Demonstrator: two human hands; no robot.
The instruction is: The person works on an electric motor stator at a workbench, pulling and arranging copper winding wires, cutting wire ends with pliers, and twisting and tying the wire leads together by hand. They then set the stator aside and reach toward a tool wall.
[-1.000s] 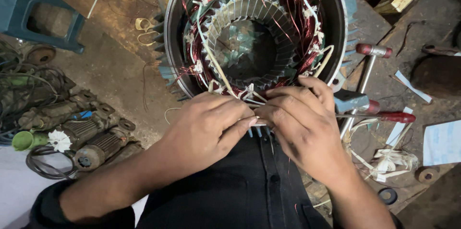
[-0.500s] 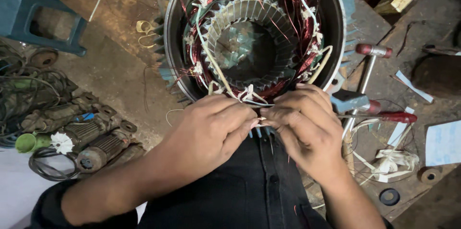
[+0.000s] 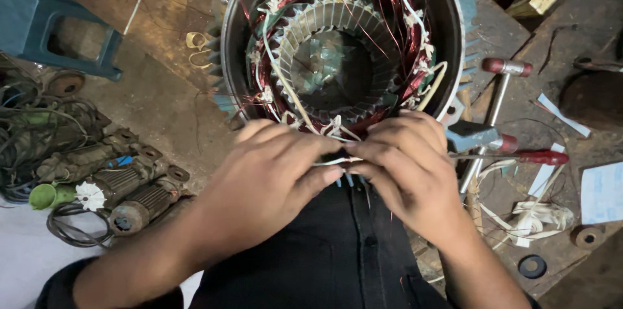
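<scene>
White cord (image 3: 334, 161) pinched between both hands' fingers (image 3: 337, 147); one stator (image 3: 344, 43), one hammer (image 3: 493, 108).

Stator (image 3: 344, 49) ahead; hammer (image 3: 483, 134) and screwdriver (image 3: 519, 156) right of it; small motors (image 3: 123, 186) lie left on floor.

Dusty workshop floor (image 3: 162, 98), motor stator (image 3: 344, 43), hammer (image 3: 483, 130), red-handled screwdriver (image 3: 529, 156), small motors (image 3: 130, 189), blue stool (image 3: 55, 30)
</scene>
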